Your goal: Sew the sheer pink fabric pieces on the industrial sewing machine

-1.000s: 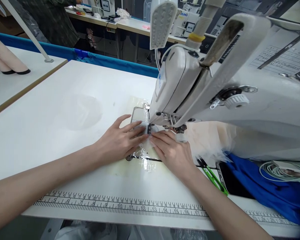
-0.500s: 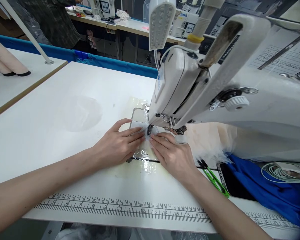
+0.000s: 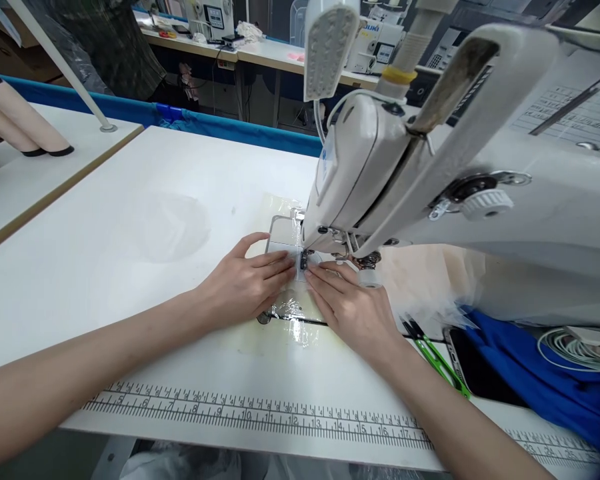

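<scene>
White cloth lies between the left hand and right hand; both rest flat, and from afar I see no grip. I would press evenly, clear of the presser foot.

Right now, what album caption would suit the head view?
Left hand and right hand flank the presser foot of a white sewing machine, with green snips beside a phone.

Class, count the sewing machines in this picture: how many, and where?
3: the near machine, beside the right hand; a second machine, upper left on the back bench; a third machine, farther right. Others may be hidden.
</scene>
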`<control>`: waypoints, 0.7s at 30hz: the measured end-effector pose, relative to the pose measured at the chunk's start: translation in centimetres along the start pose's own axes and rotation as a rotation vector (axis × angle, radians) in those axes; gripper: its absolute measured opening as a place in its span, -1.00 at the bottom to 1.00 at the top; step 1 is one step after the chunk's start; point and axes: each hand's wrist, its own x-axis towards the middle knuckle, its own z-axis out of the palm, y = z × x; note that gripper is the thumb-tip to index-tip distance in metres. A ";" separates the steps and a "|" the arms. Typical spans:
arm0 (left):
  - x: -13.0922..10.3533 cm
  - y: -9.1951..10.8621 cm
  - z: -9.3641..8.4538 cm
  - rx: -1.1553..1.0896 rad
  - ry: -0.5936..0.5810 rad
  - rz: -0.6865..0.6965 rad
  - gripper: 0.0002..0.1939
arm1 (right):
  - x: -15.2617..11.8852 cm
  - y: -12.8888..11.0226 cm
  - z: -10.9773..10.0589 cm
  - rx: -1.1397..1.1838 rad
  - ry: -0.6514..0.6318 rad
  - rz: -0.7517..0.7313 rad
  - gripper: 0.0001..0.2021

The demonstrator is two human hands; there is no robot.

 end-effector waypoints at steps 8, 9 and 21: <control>0.0 -0.1 0.2 -0.007 -0.017 -0.015 -0.69 | 0.1 0.2 0.2 -0.015 -0.010 0.011 -0.78; 0.0 -0.1 0.2 -0.007 -0.014 -0.015 -0.69 | 0.1 0.2 0.2 -0.018 -0.006 0.007 -0.78; -0.2 0.2 -0.1 0.040 -0.074 -0.053 -0.49 | 0.0 0.1 0.1 -0.040 -0.002 0.011 -0.76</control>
